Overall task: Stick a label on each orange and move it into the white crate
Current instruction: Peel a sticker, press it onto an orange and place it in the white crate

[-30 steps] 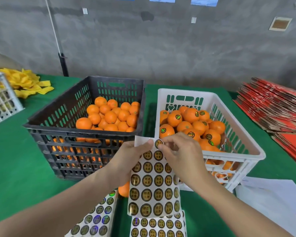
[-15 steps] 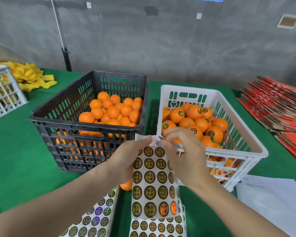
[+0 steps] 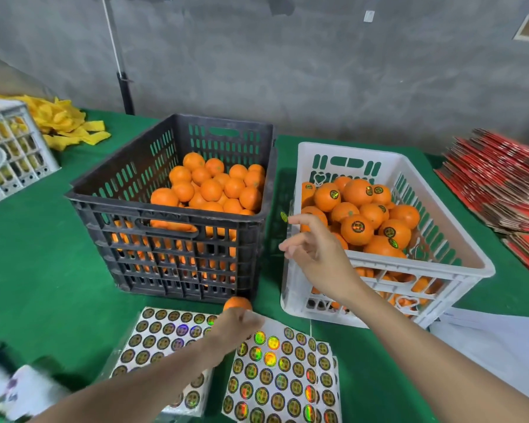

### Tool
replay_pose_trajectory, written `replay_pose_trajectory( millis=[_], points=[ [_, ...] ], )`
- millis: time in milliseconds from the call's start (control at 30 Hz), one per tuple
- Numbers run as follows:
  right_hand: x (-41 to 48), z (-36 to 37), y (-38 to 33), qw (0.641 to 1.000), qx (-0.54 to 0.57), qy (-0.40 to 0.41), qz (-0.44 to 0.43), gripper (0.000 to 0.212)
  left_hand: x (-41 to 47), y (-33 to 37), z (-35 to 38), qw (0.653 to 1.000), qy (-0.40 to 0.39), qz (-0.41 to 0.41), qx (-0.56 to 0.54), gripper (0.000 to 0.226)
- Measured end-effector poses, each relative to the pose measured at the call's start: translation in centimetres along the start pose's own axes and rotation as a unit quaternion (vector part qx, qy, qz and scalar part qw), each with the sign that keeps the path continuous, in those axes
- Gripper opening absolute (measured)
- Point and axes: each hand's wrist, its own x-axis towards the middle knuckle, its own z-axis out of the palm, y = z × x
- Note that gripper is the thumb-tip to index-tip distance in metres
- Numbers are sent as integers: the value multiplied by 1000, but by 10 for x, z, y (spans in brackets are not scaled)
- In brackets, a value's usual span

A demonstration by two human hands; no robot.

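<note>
One loose orange (image 3: 237, 303) sits on the bench (image 3: 37, 270) at six o'clock of the black crate (image 3: 177, 215), handy for labelling. The left hand (image 3: 235, 326) reaches it, grip unclear; the right hand (image 3: 315, 254), fingers spread, carries a label (image 3: 284, 216) on a fingertip beside the white crate (image 3: 458, 251).

Two bare forearms entering from bottom edge, showing no sleeve anywhere up to frame edge. Left hand (image 3: 237, 326) showing no glove, no ring; its wrist carrying no watch or band. Right hand (image 3: 316, 257) likewise wearing nothing: no glove, no ring, wrist showing no strap. Fingers (image 3: 300, 220) of right hand showing slim and long, nails looking short, though too small to tell more. Left hand's knuckles showing rounded, its fingertips lying out of sight.
</note>
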Motion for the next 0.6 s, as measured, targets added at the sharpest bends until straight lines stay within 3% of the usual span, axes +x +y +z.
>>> replay_pose_trajectory(
  millis=[100, 200, 267, 333, 400, 467, 533, 600],
  points=[
    [9, 4, -2, 1000, 24, 3, -19, 33, -8, 11, -23, 962, 84, 141, 216, 19],
    [24, 7, -9, 996, 64, 43, -53, 32, -34, 39, -54, 914, 124, 333, 195, 21],
    [37, 9, -13, 993, 78, 58, -64, 34, -55, 70, -80, 854, 132, 473, 175, 27],
    [51, 12, -14, 993, 78, 61, -62, 35, -57, 98, -110, 801, 177, 547, 164, 26],
    [66, 18, -11, 996, 49, 54, -56, 34, -39, 127, -143, 808, 245, 519, 135, 20],
    [84, 25, -10, 997, -5, 51, -55, 34, -6, 154, -178, 854, 285, 404, 162, 24],
    [108, 29, -10, 995, -59, 53, -58, 36, 38, 170, -207, 902, 244, 273, 228, 15],
    [130, 32, -9, 993, -88, 57, -48, 37, 74, 179, -220, 920, 184, 216, 269, 14]
  ],
)
